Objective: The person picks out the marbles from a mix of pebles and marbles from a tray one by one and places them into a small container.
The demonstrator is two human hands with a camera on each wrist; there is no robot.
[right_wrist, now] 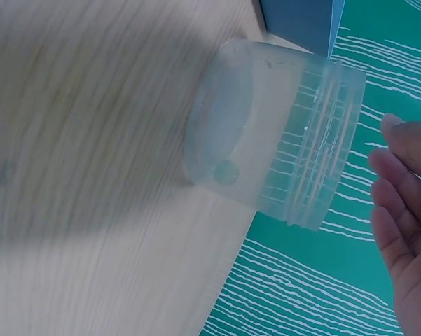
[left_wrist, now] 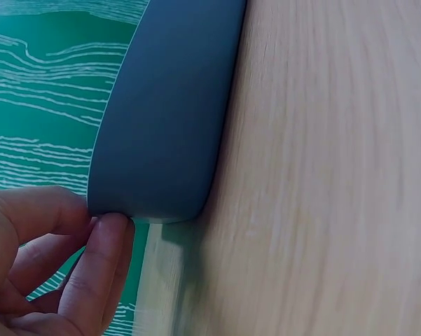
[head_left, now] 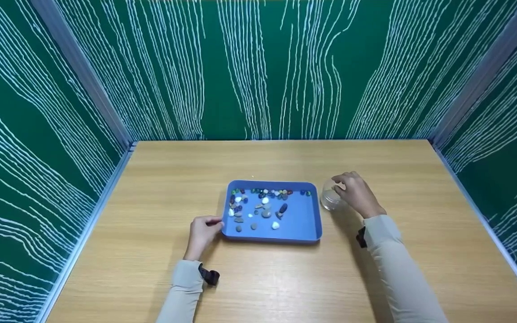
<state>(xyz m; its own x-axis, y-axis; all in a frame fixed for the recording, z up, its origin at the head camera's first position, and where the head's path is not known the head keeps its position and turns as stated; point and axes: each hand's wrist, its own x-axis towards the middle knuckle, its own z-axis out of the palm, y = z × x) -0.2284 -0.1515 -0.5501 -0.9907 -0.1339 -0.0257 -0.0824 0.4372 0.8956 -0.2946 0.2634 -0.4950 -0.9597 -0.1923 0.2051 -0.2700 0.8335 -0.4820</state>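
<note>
my left hand (head_left: 203, 233) pinches the near left corner of the blue plastic tray (head_left: 298, 220) between thumb and fingers. the tray lies flat on the wood-grain table (head_left: 263, 278), with glass marbles (head_left: 302, 192) mostly along its far and left sides and pebbles (head_left: 275, 225) nearer the middle. my right hand (head_left: 358, 194) is loosely curved at the mouth of the clear threaded jar (right_wrist: 266, 126), fingertips just off the rim, gripping nothing i can see. the jar stands upright, just right of the tray
</note>
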